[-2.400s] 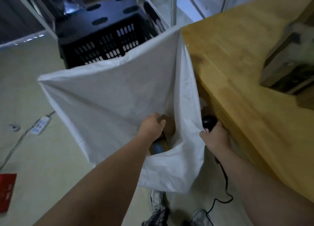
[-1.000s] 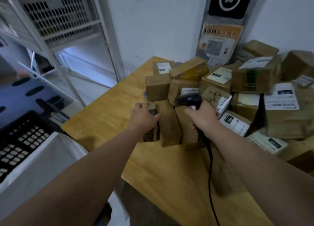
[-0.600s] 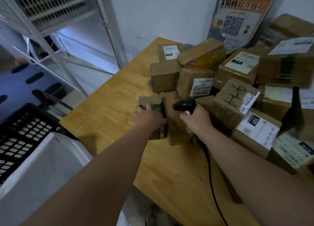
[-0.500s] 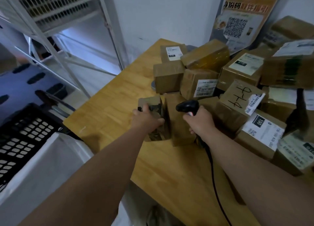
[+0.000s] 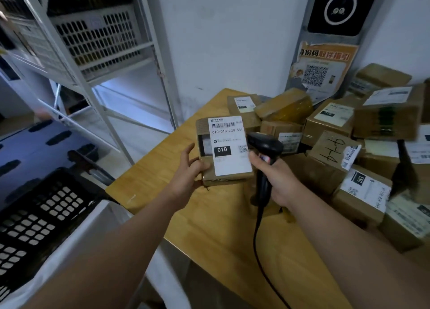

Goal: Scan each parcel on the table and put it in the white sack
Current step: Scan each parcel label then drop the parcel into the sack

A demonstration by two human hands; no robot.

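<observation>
My left hand (image 5: 187,172) grips a small brown parcel (image 5: 226,146) from its left side and holds it up above the wooden table (image 5: 209,234). Its white label marked "010" faces me. My right hand (image 5: 277,180) is closed around the handle of a black barcode scanner (image 5: 265,146), whose head sits just right of the label and points at it. The scanner's cable hangs down toward me. A heap of several brown parcels (image 5: 337,150) covers the right side of the table. The white sack (image 5: 76,248) shows at the lower left, beside the table's near corner.
A black perforated crate (image 5: 30,215) stands behind the sack on the left. White metal shelving (image 5: 93,64) with a pale basket rises at the back left. On the white wall hang an orange QR poster (image 5: 321,74) and a black device.
Earlier my left hand was inside the sack; then it took hold of a parcel at the pile's edge. Now that parcel is lifted and turned label-up, with the scanner brought beside it.
</observation>
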